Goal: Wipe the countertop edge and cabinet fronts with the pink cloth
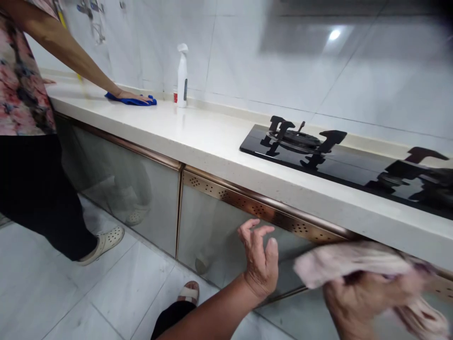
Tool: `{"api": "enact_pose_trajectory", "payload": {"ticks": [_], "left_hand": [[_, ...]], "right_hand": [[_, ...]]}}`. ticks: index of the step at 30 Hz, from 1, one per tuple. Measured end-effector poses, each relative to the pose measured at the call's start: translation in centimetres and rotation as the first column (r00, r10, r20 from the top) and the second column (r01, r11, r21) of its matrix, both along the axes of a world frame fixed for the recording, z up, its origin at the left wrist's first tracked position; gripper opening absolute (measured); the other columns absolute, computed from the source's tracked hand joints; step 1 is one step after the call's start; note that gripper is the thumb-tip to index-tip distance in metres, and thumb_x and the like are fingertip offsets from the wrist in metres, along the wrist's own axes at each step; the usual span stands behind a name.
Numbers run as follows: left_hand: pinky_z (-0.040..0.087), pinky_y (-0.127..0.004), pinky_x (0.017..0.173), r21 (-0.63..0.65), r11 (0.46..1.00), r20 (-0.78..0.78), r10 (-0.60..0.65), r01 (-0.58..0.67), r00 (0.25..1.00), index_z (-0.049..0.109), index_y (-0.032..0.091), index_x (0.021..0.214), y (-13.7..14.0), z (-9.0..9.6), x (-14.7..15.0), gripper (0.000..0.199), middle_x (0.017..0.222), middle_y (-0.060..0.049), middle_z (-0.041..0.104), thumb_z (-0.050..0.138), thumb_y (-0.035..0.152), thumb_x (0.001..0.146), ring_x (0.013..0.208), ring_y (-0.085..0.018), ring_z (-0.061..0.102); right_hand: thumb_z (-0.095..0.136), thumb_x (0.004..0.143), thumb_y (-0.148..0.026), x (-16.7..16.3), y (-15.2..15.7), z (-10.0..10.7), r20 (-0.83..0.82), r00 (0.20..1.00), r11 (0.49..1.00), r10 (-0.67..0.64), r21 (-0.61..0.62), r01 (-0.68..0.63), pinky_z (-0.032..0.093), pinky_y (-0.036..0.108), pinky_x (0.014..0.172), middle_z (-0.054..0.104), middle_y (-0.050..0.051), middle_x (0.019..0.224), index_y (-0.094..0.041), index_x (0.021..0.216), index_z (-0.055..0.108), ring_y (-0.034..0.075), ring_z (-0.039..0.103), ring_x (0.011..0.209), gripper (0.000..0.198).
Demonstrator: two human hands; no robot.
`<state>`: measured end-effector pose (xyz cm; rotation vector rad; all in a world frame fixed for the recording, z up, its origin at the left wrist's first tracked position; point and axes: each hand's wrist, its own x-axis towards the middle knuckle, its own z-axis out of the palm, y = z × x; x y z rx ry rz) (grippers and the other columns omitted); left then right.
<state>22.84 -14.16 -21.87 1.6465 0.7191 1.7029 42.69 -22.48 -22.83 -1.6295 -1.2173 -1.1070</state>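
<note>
My left hand [260,259] is raised in front of the grey cabinet door [212,231], its fingers apart and slightly bent, holding nothing. At the lower right, my right hand [368,300] grips a pale pink cloth [350,262], both smeared by motion. Part of the cloth hangs below the hand. It is close to the copper-coloured perforated strip [300,229] under the counter's front edge; whether it touches the strip I cannot tell.
A black gas hob [339,174] is set on the white counter [208,137]. A white spray bottle [182,78] stands by the tiled wall. At left, another person's hand [132,97] presses a blue cloth [141,101] on the counter; that person's shoe [106,243] is on the floor.
</note>
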Motion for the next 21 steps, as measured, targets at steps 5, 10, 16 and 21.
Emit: {"api": "enact_pose_trajectory", "payload": {"ticks": [5,10,16,21], "left_hand": [[0.042,-0.045,0.11,0.024,1.0,0.027,0.013,-0.014,1.0,0.056,0.021,0.123,0.3,0.0,0.1,0.027,0.129,-0.012,0.049,0.041,0.03,0.103,0.127,-0.024,0.048],[0.044,-0.04,0.107,0.005,0.998,0.106,0.067,-0.068,0.992,0.046,0.021,0.132,0.8,-0.5,0.2,0.031,0.13,-0.012,0.049,0.042,0.03,0.103,0.121,-0.021,0.05],[0.044,-0.04,0.106,-0.033,0.997,0.115,0.074,-0.071,0.991,0.044,0.02,0.13,0.8,-0.4,0.0,0.03,0.129,-0.012,0.049,0.045,0.025,0.1,0.119,-0.021,0.051],[0.044,-0.044,0.104,0.019,0.998,0.019,0.067,-0.067,0.998,0.052,0.02,0.126,0.7,0.8,-0.8,0.028,0.121,-0.01,0.056,0.048,0.025,0.099,0.116,-0.023,0.053]], "right_hand": [[0.068,0.085,-0.048,-7.1,4.8,0.8,0.187,0.977,0.994,-0.102,-0.008,0.105,0.037,0.074,0.099,0.034,0.024,0.157,-0.024,0.129,0.056,0.051,0.036,0.142,0.051],[0.055,0.097,-0.03,-12.1,7.6,2.3,0.246,0.969,0.989,0.041,-0.151,-0.003,0.031,0.066,0.11,0.039,0.014,0.156,-0.028,0.118,0.064,0.038,0.029,0.15,0.023],[0.052,0.095,-0.019,-10.2,5.4,-1.9,0.223,0.924,0.926,0.31,-0.29,-0.241,0.03,0.053,0.115,0.053,0.01,0.146,-0.028,0.126,0.063,0.029,0.039,0.143,0.034],[0.053,0.092,-0.02,-8.3,1.5,-5.8,0.021,0.875,0.804,0.484,-0.406,-0.435,0.048,0.048,0.096,0.057,0.013,0.135,-0.024,0.12,0.06,0.029,0.054,0.124,0.029]]}}
